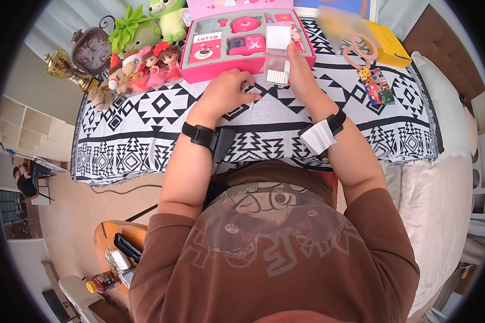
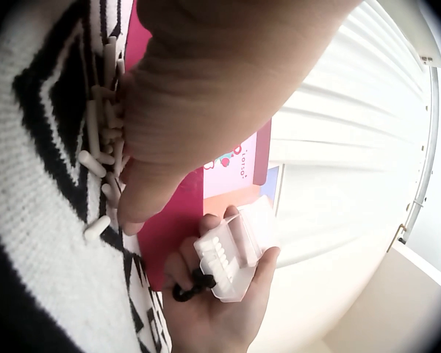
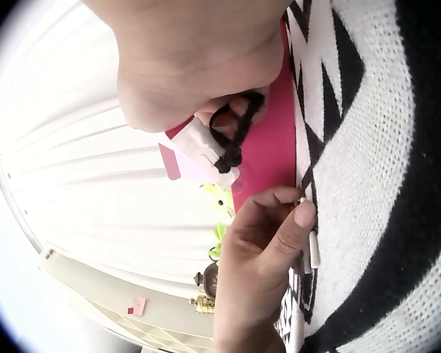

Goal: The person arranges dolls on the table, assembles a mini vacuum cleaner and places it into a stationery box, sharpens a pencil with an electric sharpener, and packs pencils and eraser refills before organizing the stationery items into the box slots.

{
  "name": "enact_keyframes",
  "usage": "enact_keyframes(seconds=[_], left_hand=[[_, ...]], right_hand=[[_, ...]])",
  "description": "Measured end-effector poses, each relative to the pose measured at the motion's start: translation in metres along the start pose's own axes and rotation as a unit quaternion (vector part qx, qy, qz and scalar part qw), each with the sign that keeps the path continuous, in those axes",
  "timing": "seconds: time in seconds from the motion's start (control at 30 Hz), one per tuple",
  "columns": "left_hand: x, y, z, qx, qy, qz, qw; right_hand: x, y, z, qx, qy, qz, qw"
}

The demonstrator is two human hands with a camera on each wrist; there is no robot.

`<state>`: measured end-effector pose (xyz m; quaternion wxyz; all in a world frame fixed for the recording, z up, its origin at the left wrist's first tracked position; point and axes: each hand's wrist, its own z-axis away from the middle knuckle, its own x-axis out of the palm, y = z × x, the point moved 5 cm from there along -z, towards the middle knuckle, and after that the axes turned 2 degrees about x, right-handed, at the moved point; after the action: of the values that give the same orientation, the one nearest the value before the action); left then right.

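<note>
Fingers curled, my left hand (image 1: 223, 94) pinches at small white sticks (image 2: 93, 163) scattered on the patterned cloth. In the right wrist view, the left thumb and forefinger meet around the end of one white stick (image 3: 304, 198), with other sticks beside them. My right hand (image 1: 303, 78) grips a small clear case (image 2: 228, 261), its lid raised, just above the cloth in front of the pink box. A row of white sticks (image 1: 277, 77) lies inside the case. A black band (image 3: 235, 136) hangs at the right hand's fingers.
Behind the hands stands the pink gift box (image 1: 221, 70), lid up. Dolls (image 1: 153, 67), green plush toys (image 1: 170, 19), a clock (image 1: 91, 51) and a gold trophy (image 1: 64, 67) are at the left. At the right are pink rings (image 1: 361, 51), a yellow box (image 1: 388, 46) and colourful stickers (image 1: 376, 86).
</note>
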<state>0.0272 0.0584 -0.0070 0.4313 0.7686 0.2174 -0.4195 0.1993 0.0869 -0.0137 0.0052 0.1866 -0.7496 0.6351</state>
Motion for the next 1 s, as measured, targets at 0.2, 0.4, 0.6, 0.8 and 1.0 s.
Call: enact_keyframes(seconds=[0.2,0.4,0.6,0.8,1.0], left_hand=[[0.009,-0.002,-0.002,0.012,-0.044,0.066,0.997],[0.009,0.004,-0.001,0.0,-0.042,0.133,0.99],[0.011,0.004,-0.001,-0.042,-0.071,0.188,0.979],[0.011,0.003,-0.003,-0.003,-0.031,0.182,0.983],[0.005,0.005,-0.004,-0.024,0.008,0.217,0.976]], right_hand=[[0.002,-0.003,0.001,-0.007,0.009,0.003,1.0],[0.003,-0.004,0.002,0.0,0.007,0.008,1.0],[0.001,-0.001,0.0,0.005,0.0,0.005,1.0],[0.002,-0.003,0.0,-0.005,0.0,0.007,1.0],[0.003,-0.003,0.001,-0.001,-0.001,0.007,1.0]])
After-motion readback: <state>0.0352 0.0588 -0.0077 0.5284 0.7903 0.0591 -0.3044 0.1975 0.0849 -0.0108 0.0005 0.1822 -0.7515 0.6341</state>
